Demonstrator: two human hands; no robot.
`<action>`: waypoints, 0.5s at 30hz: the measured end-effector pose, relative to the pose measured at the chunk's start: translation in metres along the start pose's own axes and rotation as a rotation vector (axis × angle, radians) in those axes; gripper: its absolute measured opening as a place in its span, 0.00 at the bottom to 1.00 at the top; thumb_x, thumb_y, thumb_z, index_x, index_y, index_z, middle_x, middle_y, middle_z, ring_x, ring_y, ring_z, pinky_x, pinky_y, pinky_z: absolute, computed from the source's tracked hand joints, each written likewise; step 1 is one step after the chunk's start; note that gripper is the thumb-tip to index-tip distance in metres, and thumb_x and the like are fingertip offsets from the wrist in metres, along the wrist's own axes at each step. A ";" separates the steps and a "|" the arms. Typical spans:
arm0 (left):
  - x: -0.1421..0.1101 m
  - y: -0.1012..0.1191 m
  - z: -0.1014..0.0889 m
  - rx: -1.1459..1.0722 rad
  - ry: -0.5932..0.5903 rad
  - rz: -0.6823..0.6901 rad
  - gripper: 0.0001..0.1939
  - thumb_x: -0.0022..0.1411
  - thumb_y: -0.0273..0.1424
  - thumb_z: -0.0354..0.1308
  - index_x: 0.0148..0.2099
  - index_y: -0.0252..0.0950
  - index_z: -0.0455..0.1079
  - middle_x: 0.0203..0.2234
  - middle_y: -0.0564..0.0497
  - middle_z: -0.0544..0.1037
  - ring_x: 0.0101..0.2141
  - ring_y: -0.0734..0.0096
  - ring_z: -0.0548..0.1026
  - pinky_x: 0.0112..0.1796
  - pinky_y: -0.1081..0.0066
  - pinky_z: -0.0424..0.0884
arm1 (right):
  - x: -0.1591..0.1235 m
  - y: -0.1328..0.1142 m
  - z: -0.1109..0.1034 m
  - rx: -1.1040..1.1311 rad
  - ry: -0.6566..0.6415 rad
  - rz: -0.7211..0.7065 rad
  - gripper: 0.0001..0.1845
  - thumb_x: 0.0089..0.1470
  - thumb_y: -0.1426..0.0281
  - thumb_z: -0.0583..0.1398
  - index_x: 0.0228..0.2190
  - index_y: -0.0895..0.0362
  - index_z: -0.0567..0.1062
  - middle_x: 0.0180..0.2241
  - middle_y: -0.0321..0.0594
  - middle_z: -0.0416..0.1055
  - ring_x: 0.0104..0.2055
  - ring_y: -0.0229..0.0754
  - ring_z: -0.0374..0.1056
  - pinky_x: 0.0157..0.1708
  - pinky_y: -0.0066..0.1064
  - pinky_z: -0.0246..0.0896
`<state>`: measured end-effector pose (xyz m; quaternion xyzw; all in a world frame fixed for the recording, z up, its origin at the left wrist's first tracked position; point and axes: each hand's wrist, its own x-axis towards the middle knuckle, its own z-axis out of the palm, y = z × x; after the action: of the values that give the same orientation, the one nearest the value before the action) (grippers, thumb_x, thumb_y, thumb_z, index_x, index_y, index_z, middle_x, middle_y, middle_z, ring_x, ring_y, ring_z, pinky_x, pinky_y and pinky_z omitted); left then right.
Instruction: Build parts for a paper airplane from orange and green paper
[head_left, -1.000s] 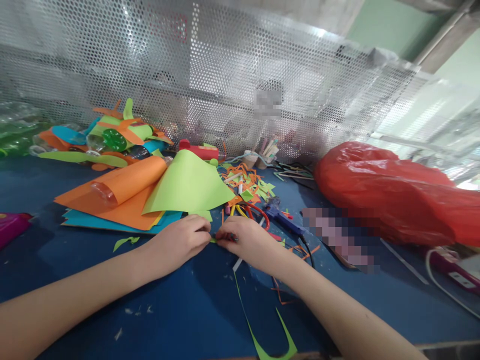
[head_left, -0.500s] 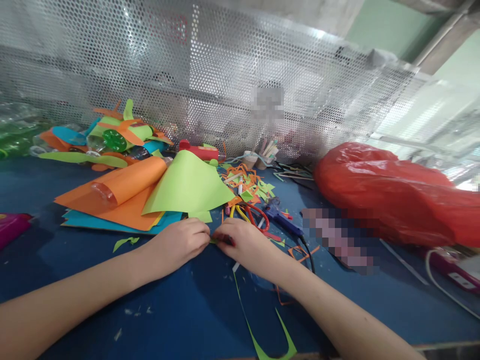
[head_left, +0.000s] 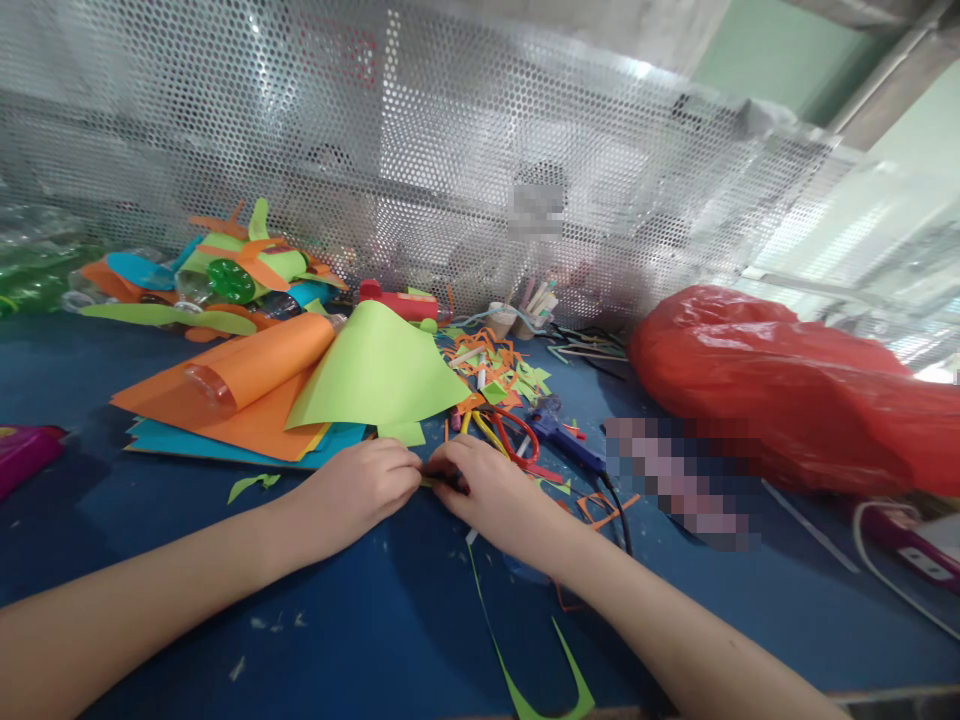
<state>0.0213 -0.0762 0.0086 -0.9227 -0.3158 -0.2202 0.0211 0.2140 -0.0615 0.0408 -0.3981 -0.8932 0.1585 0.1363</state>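
Observation:
My left hand (head_left: 367, 485) is closed low over the blue table, its fingertips pinched together. Right beside it my right hand (head_left: 491, 492) is also closed, with fingers curled towards the left fingertips. Between the two sets of fingers a thin greenish edge shows, and something small and dark sits under the right fingers; the fingers hide what these are. Scissors with red handles (head_left: 517, 440) lie just behind my right hand, next to yellow handles (head_left: 484, 430). A blue glue gun (head_left: 574, 445) with a black cord lies to their right. A light green sheet (head_left: 375, 370) rises behind my left hand.
An orange-wrapped bottle (head_left: 262, 362) lies on orange and blue sheets. Paper-decorated bottles (head_left: 232, 275) are piled at the back left. Paper scraps (head_left: 499, 365) cover the back middle. A red plastic bag (head_left: 750, 385) fills the right. A green paper offcut (head_left: 574, 670) lies at the front edge.
Both hands stay in nearly the same place, fingertips together. The right fingers have shifted slightly, and less of the small dark thing shows now.

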 end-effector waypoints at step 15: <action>0.000 0.000 0.000 -0.011 -0.010 0.010 0.15 0.68 0.27 0.43 0.38 0.33 0.71 0.37 0.45 0.77 0.38 0.65 0.74 0.39 0.67 0.70 | 0.000 0.001 0.000 0.021 -0.013 -0.004 0.07 0.48 0.82 0.59 0.31 0.60 0.73 0.32 0.40 0.69 0.35 0.39 0.65 0.36 0.29 0.60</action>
<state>0.0206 -0.0762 0.0086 -0.9255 -0.3100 -0.2171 0.0158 0.2147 -0.0607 0.0400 -0.3939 -0.8931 0.1703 0.1350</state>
